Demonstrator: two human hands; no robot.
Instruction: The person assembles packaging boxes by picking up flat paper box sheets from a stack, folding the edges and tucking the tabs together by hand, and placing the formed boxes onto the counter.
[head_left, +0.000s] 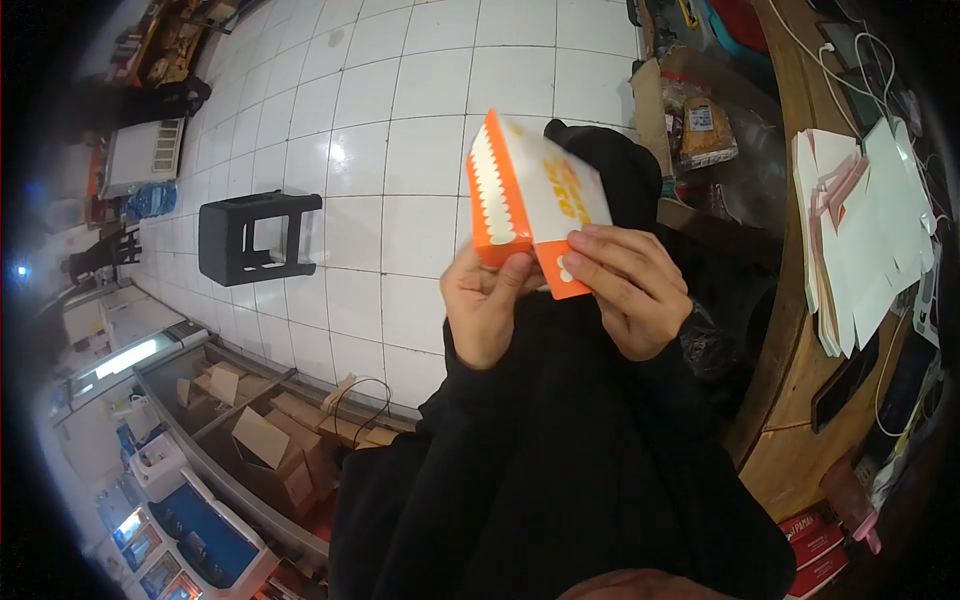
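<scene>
An orange and white printed paper box (550, 175) is held up over my lap, partly folded, with yellow lettering on its white panel and a white scalloped pattern on its orange side. My left hand (483, 300) grips its lower left corner, the thumb pressed on the orange edge and the other fingers mostly hidden behind. My right hand (635, 290) pinches the lower right end near an orange flap, fingers on the outer face and the thumb out of sight.
On the right, a wooden desk (775, 400) carries a stack of flat white paper sheets (880, 230) and cables. A black plastic stool (225, 243) lies on its side on the tiled floor. Cardboard boxes (270, 440) stand at lower left, and a packaged bag (708, 135) sits beside the desk.
</scene>
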